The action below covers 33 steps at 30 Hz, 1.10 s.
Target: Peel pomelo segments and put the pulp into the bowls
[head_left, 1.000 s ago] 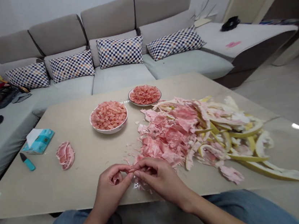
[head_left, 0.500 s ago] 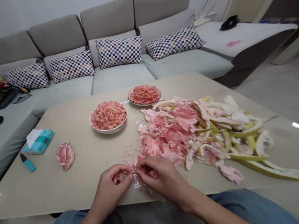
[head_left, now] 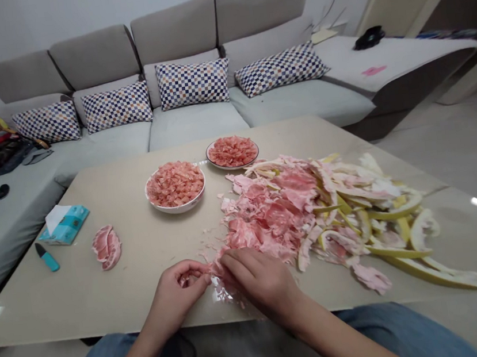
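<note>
My left hand [head_left: 179,296], fingers curled into a pinch, holds a piece of pink pomelo flesh [head_left: 186,278], mostly hidden in the palm. My right hand [head_left: 261,277] is closed close beside it, its fingers bent over something pink at the edge of the peel pile; what it grips is covered. Just beyond lies a heap of pink pomelo membranes and peel [head_left: 264,216]. A white bowl [head_left: 179,209] heaped with peeled pomelo pulp [head_left: 175,183] stands farther off. Behind it is a plate [head_left: 233,166] with more pulp. One pomelo segment [head_left: 107,248] rests at the left.
At the table's left lie a teal-handled knife [head_left: 47,257] and a blue tissue pack [head_left: 65,224]. Yellow-green rind strips [head_left: 433,276] spread to the right edge of the table [head_left: 140,297]. A grey sofa [head_left: 196,120] with checked cushions stands behind.
My right hand has turned over and its fingers now cover what lies beneath. The two hands' fingertips have drawn slightly apart. The view has shifted a little.
</note>
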### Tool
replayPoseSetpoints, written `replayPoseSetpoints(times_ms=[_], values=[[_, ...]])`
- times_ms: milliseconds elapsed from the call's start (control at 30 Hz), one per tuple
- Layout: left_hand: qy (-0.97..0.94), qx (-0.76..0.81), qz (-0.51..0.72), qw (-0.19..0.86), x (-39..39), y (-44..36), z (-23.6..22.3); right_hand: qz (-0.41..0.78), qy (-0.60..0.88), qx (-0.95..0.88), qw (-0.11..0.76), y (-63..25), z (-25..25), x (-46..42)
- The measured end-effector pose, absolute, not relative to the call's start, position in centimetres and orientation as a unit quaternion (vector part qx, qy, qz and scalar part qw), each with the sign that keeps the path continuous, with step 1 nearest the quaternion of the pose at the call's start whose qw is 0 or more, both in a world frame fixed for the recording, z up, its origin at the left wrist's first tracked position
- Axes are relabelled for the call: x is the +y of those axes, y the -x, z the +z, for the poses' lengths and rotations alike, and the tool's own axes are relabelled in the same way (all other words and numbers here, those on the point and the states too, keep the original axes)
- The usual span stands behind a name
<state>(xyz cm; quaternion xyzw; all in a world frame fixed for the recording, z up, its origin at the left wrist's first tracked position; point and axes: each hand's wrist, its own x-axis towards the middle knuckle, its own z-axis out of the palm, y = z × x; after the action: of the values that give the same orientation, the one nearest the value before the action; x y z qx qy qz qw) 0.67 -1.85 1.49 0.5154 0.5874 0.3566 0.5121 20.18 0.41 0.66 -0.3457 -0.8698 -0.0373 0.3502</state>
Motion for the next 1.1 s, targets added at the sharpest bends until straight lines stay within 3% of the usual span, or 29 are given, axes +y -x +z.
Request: replayPoseSetpoints(times_ms=[133, 267, 400, 567, 800, 1100], values=[[-0.497, 0.582, 0.366, 0.529, -1.8, -0.5, 1.8, 0.221, 0.433, -0.774, 0.405, -20.5, 1.5, 0.8], [-0.473, 0.586, 0.364, 0.547, -1.7, -0.7, 2.4, 0.497, 0.444, -0.646, 0.372, -20.4, 2.6, 1.2], [-0.448, 0.586, 0.373, 0.563, -1.7, -0.9, 2.9, 0.612, 0.425, -0.569, 0.348, -20.4, 2.9, 1.1], [-0.420, 0.580, 0.386, 0.581, -1.6, -0.7, 2.9, 0.545, 0.443, -0.605, 0.376, -20.1, 2.2, 1.9], [-0.369, 0.547, 0.438, 0.611, 0.0, 1.0, 1.8, 0.225, 0.409, -0.777, 0.422, -16.0, 4.3, 11.5], [-0.340, 0.549, 0.488, 0.587, 1.6, 2.6, 1.0, 0.095, 0.375, -0.839, 0.383, -9.8, 4.3, 20.0]])
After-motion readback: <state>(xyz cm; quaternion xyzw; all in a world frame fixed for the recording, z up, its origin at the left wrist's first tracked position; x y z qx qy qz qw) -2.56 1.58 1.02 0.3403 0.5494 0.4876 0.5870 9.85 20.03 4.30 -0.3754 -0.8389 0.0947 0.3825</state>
